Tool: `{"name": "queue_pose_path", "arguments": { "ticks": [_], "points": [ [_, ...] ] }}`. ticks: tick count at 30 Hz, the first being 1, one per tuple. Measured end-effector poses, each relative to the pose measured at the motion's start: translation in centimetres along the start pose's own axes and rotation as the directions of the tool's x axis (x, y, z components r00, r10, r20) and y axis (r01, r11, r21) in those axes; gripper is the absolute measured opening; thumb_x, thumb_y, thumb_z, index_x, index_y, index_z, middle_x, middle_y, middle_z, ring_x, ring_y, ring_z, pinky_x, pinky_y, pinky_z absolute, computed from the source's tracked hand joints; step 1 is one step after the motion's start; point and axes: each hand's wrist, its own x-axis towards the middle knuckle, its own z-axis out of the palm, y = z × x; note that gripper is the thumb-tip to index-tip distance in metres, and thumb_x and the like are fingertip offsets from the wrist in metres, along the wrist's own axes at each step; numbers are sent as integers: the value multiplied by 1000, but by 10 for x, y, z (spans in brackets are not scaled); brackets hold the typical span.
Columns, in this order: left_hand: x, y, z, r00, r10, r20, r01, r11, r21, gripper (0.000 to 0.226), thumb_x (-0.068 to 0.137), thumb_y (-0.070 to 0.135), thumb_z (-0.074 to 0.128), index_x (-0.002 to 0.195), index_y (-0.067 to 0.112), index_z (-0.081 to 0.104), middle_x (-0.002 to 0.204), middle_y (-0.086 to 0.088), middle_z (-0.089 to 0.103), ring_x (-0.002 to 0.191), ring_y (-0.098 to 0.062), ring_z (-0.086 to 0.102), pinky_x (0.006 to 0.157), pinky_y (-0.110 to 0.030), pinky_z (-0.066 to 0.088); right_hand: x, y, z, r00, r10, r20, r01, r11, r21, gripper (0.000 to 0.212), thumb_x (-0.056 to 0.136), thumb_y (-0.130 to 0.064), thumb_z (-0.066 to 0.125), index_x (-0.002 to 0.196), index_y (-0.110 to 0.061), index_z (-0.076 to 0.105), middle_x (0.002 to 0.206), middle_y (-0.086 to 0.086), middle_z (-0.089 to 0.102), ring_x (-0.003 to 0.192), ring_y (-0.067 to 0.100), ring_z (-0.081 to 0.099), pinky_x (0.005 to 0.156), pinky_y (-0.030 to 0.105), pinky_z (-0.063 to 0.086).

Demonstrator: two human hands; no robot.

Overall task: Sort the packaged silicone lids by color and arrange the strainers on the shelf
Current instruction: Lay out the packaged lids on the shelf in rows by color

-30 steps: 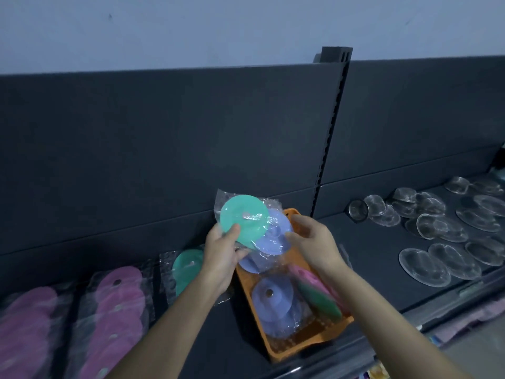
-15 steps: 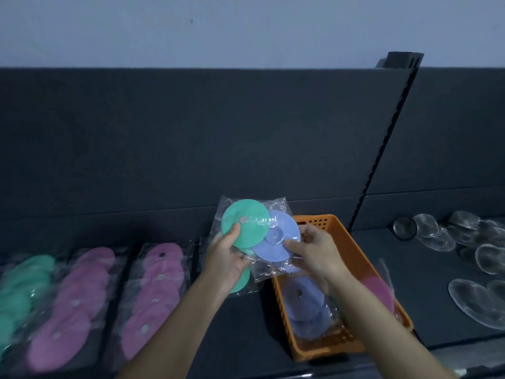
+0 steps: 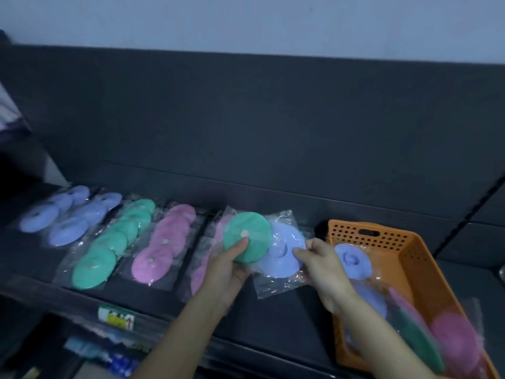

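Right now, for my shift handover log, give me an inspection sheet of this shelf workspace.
Surface: dark grey shelf, packets lying in rows on it.
Job's things: two rows of packaged blue silicone lids far left, then a green lid row, then a pink lid row; orange perforated plastic basket holding blue, green and pink packets.
Clutter: price label on shelf edge; blurred packets below.
Grippers: left hand grips green packaged lid; right hand pinches blue packaged lid.
Cables: nothing seen.
Surroundings: dark back panel, pale wall above.

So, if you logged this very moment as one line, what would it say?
left hand: holds green lid pack | right hand: pinches blue lid pack | sorted lid rows: left on shelf | orange basket: holds more lid packs
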Motion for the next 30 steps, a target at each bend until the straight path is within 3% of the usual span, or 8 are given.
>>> {"name": "queue_pose_path", "arguments": {
  "ticks": [2,5,7,13,17,21,25,30],
  "points": [
    [-5,10,-7,999,22,-26,-23,999,-41,53,75,7,66,124,-7,54,122,-26,60,113,-39,58,95,-57,47,2,-1,11,1000,-4,5,4,1000,-1,13,85,-5,55,74,-13,55,60,1,58,53,15,53,45,23,43],
    [-11,27,-20,996,65,-58,-69,995,-72,50,73,6,66,121,-5,57,104,-20,70,87,-30,70,65,-40,58,4,-3,27,1000,4,-9,-4,1000,-8,10,85,-7,53,77,-13,54,66,6,58,56,20,53,48,26,45],
    [-14,40,-34,993,86,-84,-92,992,-81,49,72,6,67,118,-4,58,99,-19,71,82,-30,71,59,-37,57,5,-7,39,1000,-1,-28,0,1000,-23,9,85,-7,52,78,-12,53,67,7,58,54,20,53,47,26,43],
    [-24,83,-90,974,161,-161,-168,985,-30,50,69,6,70,117,-3,60,106,-20,69,88,-32,69,63,-39,58,-1,-13,95,992,-87,-91,84,996,-30,11,86,-6,48,82,-11,58,77,14,60,61,27,57,39,22,40],
    [-31,114,-131,961,206,-186,-193,978,83,47,74,5,72,118,8,59,105,-17,70,85,-33,70,66,-45,55,-13,-12,154,953,-295,-65,278,940,-197,20,88,-5,47,81,-9,65,79,17,63,70,23,55,61,39,51],
    [-37,143,-164,961,229,-157,-205,966,156,38,79,4,70,116,5,60,106,-16,70,94,-33,69,77,-48,57,-28,-6,211,876,-476,79,468,797,-383,25,91,-6,48,68,-12,58,55,-4,42,52,7,33,48,23,29],
    [-43,167,-194,957,248,-151,-219,958,185,34,80,6,71,113,9,63,104,-12,72,94,-30,69,85,-52,54,-44,2,263,845,-489,217,534,755,-381,28,93,-13,52,103,-32,70,51,-16,50,47,1,39,46,10,30],
    [-44,184,-219,970,225,-88,-208,963,171,33,82,6,68,114,9,62,107,-11,71,97,-29,69,80,-43,57,-58,6,299,855,-454,250,512,813,-277,33,90,-22,62,110,-47,62,101,-34,65,91,-1,65,80,17,51]
  ]
}}
